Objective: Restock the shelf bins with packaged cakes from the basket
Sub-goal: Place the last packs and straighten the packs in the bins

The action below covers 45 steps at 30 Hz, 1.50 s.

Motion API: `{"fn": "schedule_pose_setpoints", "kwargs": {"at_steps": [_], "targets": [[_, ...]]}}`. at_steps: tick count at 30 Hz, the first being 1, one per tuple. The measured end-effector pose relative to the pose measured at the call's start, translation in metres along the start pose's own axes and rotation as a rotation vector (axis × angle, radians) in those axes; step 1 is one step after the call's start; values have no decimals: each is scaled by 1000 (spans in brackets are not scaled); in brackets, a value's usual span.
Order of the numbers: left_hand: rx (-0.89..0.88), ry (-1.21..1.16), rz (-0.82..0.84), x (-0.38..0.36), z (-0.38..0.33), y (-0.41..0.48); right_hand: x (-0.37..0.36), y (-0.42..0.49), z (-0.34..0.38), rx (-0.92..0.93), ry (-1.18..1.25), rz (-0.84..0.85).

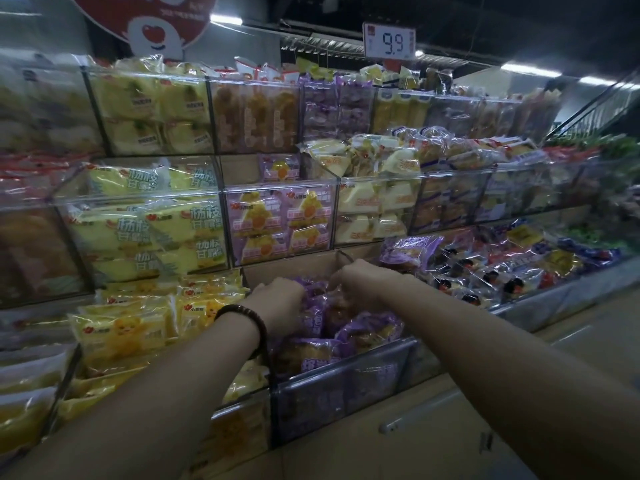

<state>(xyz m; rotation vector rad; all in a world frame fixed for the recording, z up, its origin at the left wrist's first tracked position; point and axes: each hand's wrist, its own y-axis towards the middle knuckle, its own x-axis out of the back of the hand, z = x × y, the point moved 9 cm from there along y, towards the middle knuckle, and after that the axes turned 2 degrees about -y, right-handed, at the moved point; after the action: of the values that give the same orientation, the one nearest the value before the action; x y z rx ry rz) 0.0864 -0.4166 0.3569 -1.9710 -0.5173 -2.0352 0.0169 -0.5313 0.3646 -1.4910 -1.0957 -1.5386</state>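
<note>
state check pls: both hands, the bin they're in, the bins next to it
left hand: in the bin, fingers curled on the purple cake packs
right hand: fingers curled on the same packs, further back
purple bin: partly filled, packs jumbled
yellow bin: heaped above its rim
purple-orange bin: neatly stacked, front full

The shelf rises in three tiers of clear plastic bins across the frame. The lower-centre bin holds purple cake packs, with yellow cake packs in the bin to its left. The middle and upper tiers carry more yellow, purple and orange packs.
</note>
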Motion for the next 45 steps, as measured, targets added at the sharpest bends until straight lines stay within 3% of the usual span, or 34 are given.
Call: {"fn": "schedule_pose_setpoints", "kwargs": {"at_steps": [4,9,12,22,24,28,34,38,45], "targets": [[-79,-162,-161,32,-8,-24,34,-30,-3,55,-18,-35],[-177,-183,119,10,-29,-59,29,-77,5,100,-68,115],[-186,-120,98,-3,-31,-66,14,-88,11,114,-89,154],[-16,170,-122,-13,-37,-60,-5,-70,30,46,-312,78],[-10,213,-79,-17,-38,-57,-4,-65,28,30,-366,11],[11,67,106,-20,-30,-52,-7,-59,25,-7,-388,-73],[32,138,5,-17,-21,-47,-2,-59,18,-27,-343,-85],[87,352,-27,-17,-23,-49,10,-65,9,-48,-283,-66],[193,457,-93,-10,-22,-46,28,-68,12,-36,-396,-110]]}}
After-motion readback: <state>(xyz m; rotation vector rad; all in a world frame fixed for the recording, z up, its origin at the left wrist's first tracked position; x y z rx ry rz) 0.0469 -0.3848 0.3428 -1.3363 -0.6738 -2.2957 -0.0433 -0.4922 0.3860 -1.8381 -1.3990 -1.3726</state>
